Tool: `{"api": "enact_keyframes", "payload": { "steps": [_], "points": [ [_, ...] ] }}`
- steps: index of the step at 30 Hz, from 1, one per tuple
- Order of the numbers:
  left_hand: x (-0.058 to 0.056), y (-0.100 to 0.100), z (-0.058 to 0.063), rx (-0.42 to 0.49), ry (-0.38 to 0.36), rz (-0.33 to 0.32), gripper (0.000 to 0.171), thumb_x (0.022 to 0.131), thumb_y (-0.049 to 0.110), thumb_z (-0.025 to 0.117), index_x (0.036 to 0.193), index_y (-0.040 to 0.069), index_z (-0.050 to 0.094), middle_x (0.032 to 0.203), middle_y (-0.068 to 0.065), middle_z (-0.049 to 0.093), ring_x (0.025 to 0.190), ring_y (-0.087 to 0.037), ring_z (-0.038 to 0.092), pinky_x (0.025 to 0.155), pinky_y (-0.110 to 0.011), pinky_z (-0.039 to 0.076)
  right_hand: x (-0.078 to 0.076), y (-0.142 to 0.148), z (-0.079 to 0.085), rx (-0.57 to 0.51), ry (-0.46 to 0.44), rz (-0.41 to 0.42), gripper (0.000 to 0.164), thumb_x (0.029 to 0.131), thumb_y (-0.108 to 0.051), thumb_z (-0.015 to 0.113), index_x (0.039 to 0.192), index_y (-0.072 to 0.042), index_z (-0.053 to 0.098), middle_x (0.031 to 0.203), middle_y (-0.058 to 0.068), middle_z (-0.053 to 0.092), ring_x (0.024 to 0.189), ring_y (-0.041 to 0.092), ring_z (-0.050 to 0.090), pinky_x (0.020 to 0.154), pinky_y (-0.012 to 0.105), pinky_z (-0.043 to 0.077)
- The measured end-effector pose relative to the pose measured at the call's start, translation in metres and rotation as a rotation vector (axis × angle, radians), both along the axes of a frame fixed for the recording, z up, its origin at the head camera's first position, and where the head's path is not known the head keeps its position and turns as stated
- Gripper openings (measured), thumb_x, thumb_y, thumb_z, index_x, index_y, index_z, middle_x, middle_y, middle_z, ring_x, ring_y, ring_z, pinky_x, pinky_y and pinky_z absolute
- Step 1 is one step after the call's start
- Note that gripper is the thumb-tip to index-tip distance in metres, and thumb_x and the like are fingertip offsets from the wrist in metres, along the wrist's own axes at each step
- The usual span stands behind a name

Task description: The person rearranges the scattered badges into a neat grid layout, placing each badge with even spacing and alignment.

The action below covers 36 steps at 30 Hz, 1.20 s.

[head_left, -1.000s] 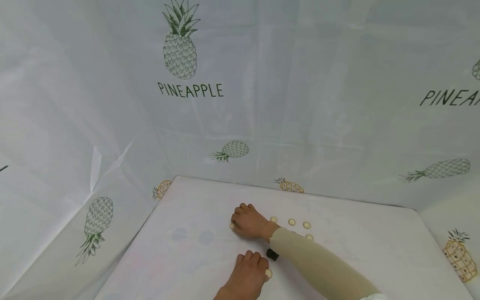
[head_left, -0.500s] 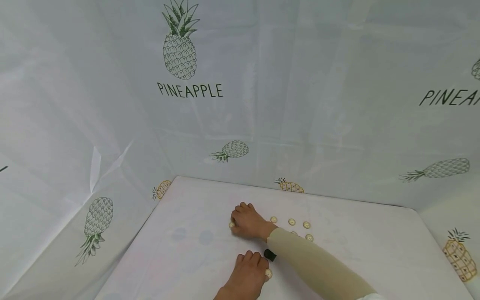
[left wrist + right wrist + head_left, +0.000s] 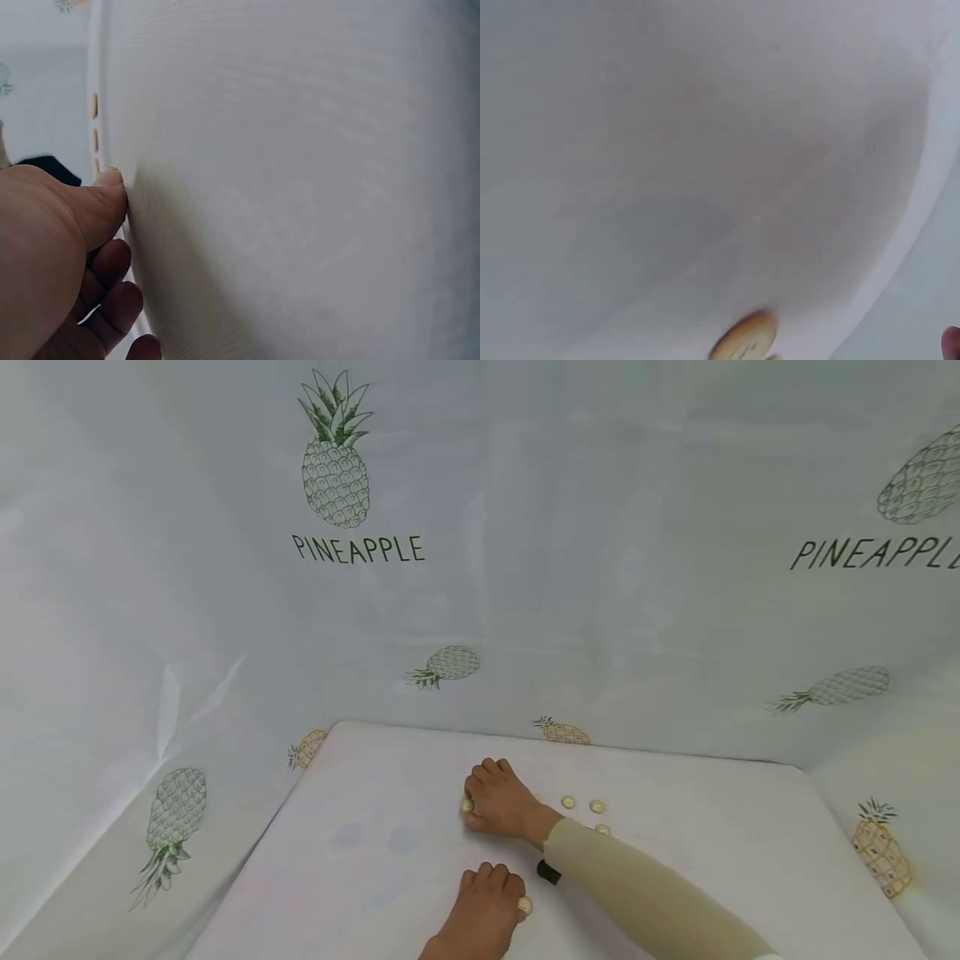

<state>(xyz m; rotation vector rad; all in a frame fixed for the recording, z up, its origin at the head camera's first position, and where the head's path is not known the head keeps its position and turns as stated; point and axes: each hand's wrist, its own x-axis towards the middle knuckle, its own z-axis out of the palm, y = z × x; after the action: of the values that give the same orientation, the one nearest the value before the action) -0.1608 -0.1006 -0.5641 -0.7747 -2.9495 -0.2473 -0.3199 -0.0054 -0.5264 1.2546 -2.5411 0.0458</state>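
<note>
My right hand [image 3: 501, 802] reaches over the white tabletop [image 3: 675, 860] from the right, its beige sleeve crossing above the left hand. Between its thumb and curled fingers it pinches a small round wooden disc [image 3: 467, 805]. In the right wrist view a wooden disc [image 3: 746, 341] with dark marks shows at the bottom edge. Nearer the front, my left hand [image 3: 483, 906] rests on the table and grips another pale disc [image 3: 525, 906] at its thumb side. The left wrist view shows the thumb [image 3: 105, 199] down at the surface with the fingers curled; the disc is hidden there.
Several similar discs [image 3: 568, 802] lie behind the right forearm, partly covered by it. A small black block [image 3: 549, 872] sits under the right wrist. White cloth [image 3: 525, 568] printed with pineapples hangs around the table's back and sides.
The head view has swung slightly to the right, so the background sits further left. My right hand has shifted slightly rightward over the table with its disc. The left hand stays in place.
</note>
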Motion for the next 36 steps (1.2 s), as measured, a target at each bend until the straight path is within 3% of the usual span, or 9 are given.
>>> {"api": "enact_keyframes", "payload": {
  "steps": [7,19,28,36],
  "points": [
    [-0.001,0.002,-0.001,0.004,-0.041,0.023,0.026,0.095,0.039,0.077,0.103,0.018,0.064,0.092,0.008,0.052,0.086,-0.011,0.043,0.074,-0.032,0.036,0.013,0.028,0.010,-0.034,0.008,-0.034,0.019,0.092,-0.038,0.066,0.097,-0.020,0.065,0.095,-0.007,0.055,0.094,0.015,0.043,0.089,0.036,0.039],
    [0.007,0.004,0.008,-0.031,-0.018,0.036,0.028,0.092,0.039,0.080,0.105,0.019,0.065,0.094,0.007,0.055,0.086,-0.011,0.043,0.075,-0.033,0.038,0.035,0.108,0.017,-0.141,-0.038,-0.111,0.023,0.088,-0.037,0.074,0.098,-0.019,0.064,0.095,-0.007,0.056,0.093,0.014,0.042,0.089,0.038,0.038],
    [0.007,0.004,0.008,-0.042,0.026,0.022,0.027,0.092,0.039,0.079,0.104,0.019,0.065,0.092,0.007,0.055,0.084,-0.012,0.042,0.072,-0.031,0.034,0.050,0.170,0.011,-0.188,-0.046,-0.221,0.024,0.086,-0.034,0.081,0.095,-0.019,0.064,0.095,-0.007,0.057,0.094,0.014,0.044,0.090,0.041,0.039],
    [0.009,0.005,0.010,-0.021,0.019,0.037,0.026,0.094,0.039,0.078,0.101,0.020,0.063,0.091,0.008,0.053,0.084,-0.012,0.040,0.072,-0.030,0.032,0.068,0.202,0.000,-0.129,-0.053,-0.267,0.021,0.086,-0.030,0.080,0.093,-0.020,0.063,0.096,-0.007,0.058,0.094,0.014,0.044,0.091,0.043,0.041]
  ]
}}
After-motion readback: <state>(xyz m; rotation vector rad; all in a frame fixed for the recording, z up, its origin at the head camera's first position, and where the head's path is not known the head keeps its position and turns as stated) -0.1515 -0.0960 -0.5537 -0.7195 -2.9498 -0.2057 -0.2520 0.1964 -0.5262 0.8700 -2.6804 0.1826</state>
